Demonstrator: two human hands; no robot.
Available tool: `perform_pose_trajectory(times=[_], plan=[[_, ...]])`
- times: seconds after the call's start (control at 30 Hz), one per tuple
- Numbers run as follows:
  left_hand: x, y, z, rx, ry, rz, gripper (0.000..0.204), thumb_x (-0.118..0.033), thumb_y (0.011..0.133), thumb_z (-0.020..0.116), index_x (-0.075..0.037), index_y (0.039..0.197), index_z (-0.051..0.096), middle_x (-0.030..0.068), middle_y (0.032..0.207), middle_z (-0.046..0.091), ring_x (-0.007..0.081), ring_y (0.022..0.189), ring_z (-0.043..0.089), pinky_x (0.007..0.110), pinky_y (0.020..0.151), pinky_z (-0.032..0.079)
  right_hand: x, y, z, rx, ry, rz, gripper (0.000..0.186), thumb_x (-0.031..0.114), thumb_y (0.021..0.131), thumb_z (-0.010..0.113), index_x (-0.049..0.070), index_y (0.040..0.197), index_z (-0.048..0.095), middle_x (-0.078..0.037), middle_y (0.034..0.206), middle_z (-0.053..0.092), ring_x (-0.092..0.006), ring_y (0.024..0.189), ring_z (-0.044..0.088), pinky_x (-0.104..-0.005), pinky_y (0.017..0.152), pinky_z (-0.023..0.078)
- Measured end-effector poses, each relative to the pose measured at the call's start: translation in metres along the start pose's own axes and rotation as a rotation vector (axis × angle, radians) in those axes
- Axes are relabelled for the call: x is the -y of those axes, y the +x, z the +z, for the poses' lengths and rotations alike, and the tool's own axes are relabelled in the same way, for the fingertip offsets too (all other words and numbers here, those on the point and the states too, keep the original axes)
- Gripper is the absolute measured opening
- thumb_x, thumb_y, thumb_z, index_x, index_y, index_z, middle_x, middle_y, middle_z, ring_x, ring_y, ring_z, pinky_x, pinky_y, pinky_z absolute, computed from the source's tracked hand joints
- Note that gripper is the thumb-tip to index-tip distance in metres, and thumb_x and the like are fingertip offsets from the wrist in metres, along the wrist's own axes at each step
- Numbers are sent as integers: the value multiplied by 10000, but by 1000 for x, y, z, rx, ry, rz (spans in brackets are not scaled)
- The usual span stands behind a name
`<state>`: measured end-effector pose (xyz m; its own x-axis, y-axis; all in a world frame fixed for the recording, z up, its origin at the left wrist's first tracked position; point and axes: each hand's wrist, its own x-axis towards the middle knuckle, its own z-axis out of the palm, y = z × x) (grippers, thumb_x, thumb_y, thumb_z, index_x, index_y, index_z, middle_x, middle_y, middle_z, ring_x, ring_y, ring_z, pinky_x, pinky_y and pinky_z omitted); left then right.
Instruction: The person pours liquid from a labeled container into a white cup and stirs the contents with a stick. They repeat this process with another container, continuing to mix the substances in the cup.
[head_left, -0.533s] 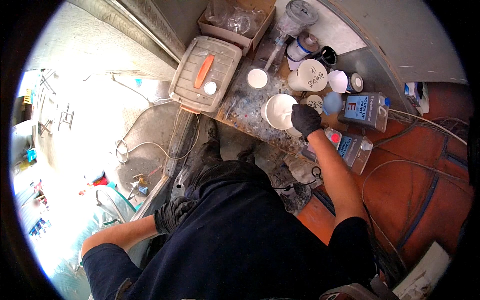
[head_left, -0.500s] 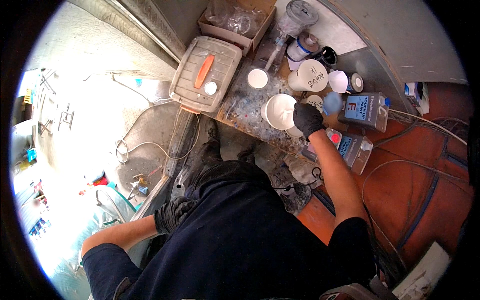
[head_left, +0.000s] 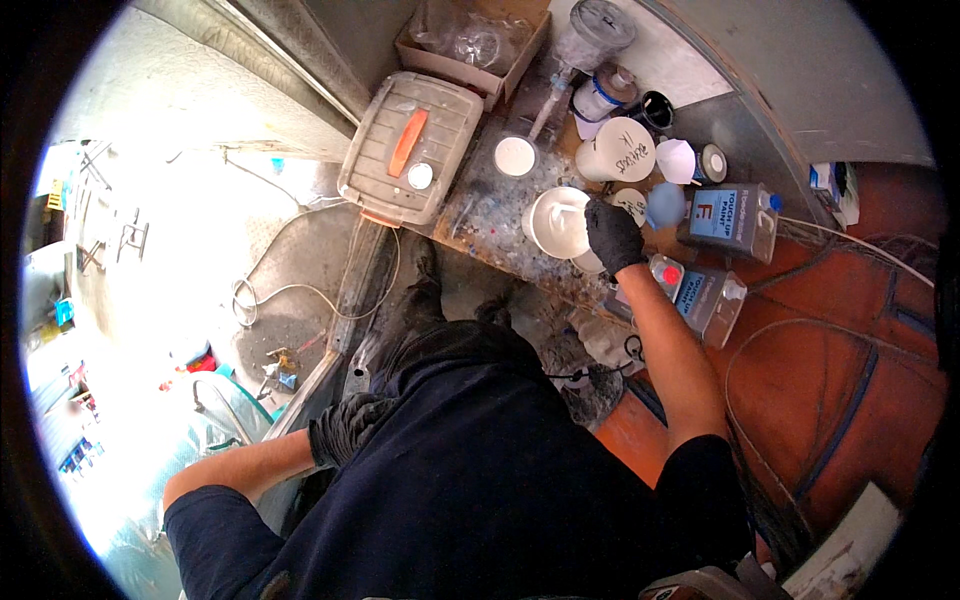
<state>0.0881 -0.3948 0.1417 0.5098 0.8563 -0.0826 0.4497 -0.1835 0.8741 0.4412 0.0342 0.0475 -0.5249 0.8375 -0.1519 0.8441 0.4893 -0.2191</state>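
My right hand (head_left: 614,238), in a black glove, is closed at the right rim of a white plastic tub (head_left: 546,248). From its fingers a pale, white-coated stirring stick (head_left: 572,211) reaches into the thick white liquid (head_left: 562,232) inside. Part of the stick is hidden by the glove. Partly covered by that hand, a round white lid (head_left: 588,263) lies beside the tub. My left hand (head_left: 350,429), also black-gloved, rests against my side at the waist with its fingers curled in and nothing visible in them.
Paint spatters the workbench (head_left: 480,215). A lidded storage box (head_left: 440,130) stands left, below a cardboard box (head_left: 500,85). A marked white tub (head_left: 612,152), a blue cup (head_left: 665,205) and two clear jugs (head_left: 755,235) crowd the right. A hose (head_left: 300,287) loops across the floor.
My right hand has shifted slightly, and the white stirring stick now lies differently across the tub's mouth. The left hand has stayed at my waist.
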Motion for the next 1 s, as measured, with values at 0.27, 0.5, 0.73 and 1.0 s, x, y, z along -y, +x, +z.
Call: perform_pose_trajectory(times=[0.27,0.5,0.73,1.0], plan=[[-5,0,-2,58,80,-26,452,-312,962,414,-25,1308,459,185,1168,536,341,1023,535,458,891,418,0,-5,16,347,-45,-64,257,241,878,497,35,823,641,-209,840,654,-401,794,642,-503,697,514],[-9,3,-9,49,-26,-107,451,-310,982,371,-26,1323,454,189,1173,537,337,1028,532,455,910,410,-15,1,26,201,-107,17,223,208,855,506,49,837,662,-223,850,659,-397,807,651,-508,708,518],[7,-6,5,65,-78,-133,487,-306,892,534,6,1264,509,224,1121,585,372,982,569,451,872,455,6,11,23,130,-82,25,220,228,862,497,75,836,652,-202,830,668,-386,779,663,-504,696,526],[-10,13,-13,95,-132,-152,478,-356,974,367,-36,1312,473,193,1103,574,355,978,553,450,881,428,2,8,29,355,-98,-112,216,248,845,522,74,833,649,-198,824,667,-390,761,653,-509,687,521]])
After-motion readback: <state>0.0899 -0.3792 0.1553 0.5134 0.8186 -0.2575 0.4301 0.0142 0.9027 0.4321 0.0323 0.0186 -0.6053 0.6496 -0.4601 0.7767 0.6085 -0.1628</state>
